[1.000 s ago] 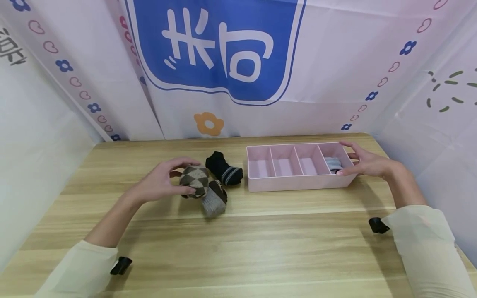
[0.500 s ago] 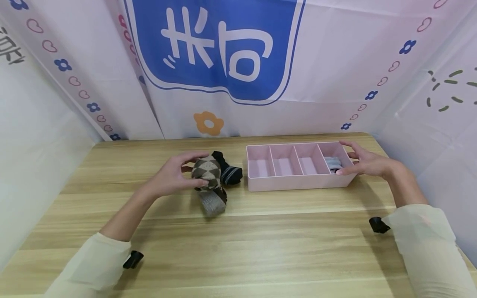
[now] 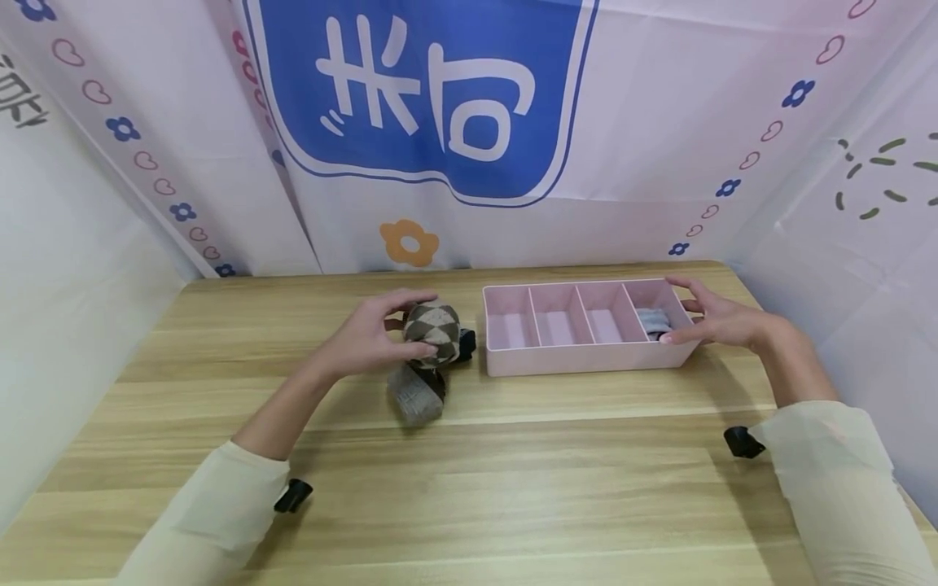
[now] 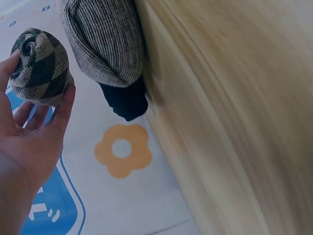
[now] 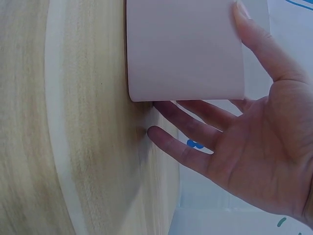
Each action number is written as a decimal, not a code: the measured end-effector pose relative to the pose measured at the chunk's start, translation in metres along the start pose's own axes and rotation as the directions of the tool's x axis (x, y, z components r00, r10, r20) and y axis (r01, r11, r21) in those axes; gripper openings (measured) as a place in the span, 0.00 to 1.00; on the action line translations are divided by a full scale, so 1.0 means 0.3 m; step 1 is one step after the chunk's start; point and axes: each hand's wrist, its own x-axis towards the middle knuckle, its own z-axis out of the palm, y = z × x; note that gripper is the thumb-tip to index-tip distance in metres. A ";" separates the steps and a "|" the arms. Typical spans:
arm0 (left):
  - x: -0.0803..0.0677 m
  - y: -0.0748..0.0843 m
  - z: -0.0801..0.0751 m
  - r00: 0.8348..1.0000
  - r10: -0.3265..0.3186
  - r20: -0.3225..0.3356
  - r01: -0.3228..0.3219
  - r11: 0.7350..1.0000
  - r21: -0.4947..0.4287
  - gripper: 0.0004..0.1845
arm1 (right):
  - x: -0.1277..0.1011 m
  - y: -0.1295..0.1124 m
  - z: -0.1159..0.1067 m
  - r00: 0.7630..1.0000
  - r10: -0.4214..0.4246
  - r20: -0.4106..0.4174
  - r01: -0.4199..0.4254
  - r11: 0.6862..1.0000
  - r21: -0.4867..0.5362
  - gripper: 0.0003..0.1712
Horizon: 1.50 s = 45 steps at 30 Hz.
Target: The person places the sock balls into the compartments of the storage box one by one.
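Note:
My left hand [image 3: 370,338] grips a rolled pair of brown-and-beige argyle socks [image 3: 432,330] between thumb and fingers, above the table. Just below lies a folded grey-and-dark sock bundle [image 3: 416,397]. Mostly hidden behind the argyle roll is a black sock bundle [image 3: 466,345]; in the left wrist view its dark end [image 4: 128,100] pokes out past the grey one. At the right, my right hand [image 3: 725,321] holds the end of a pink divided box [image 3: 579,360], thumb on the front rim and forefinger at the back corner. A light grey-blue sock bundle [image 3: 650,320] sits in the rightmost compartment.
The box stands on a wood-grain table [image 3: 513,488] near its back edge. Behind hangs a printed white cloth [image 3: 623,163] with a blue sign, and more white cloth encloses both sides.
My left hand has carried the argyle socks rightward, from the left of the other bundles to over the black one, largely covering it. The right hand and the box have stayed put.

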 end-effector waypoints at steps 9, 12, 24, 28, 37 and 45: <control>0.047 0.021 0.029 1.000 0.010 0.013 -0.010 1.000 -0.019 0.38 | 0.007 0.008 0.004 1.000 -0.019 -0.007 0.019 1.000 0.005 0.65; 0.062 0.031 0.038 1.000 0.006 0.021 -0.005 1.000 -0.029 0.38 | 0.009 0.010 0.006 1.000 -0.021 -0.006 0.021 1.000 0.009 0.65; 0.126 0.061 0.078 0.999 0.033 0.032 -0.032 0.999 -0.036 0.37 | 0.006 0.014 0.002 1.000 -0.017 -0.004 0.017 1.000 0.014 0.65; 0.149 0.072 0.097 0.997 0.060 0.039 -0.058 0.997 -0.043 0.37 | 0.005 0.014 0.001 1.000 -0.019 -0.004 0.019 1.000 0.012 0.65; 0.197 0.097 0.160 0.996 0.062 0.071 -0.058 0.997 -0.052 0.39 | 0.007 0.023 0.000 1.000 -0.024 -0.004 0.025 1.000 0.016 0.65; 0.216 0.099 0.197 0.994 0.050 0.094 -0.045 0.998 -0.054 0.39 | 0.010 0.021 -0.001 1.000 -0.029 0.000 0.029 0.999 0.015 0.65</control>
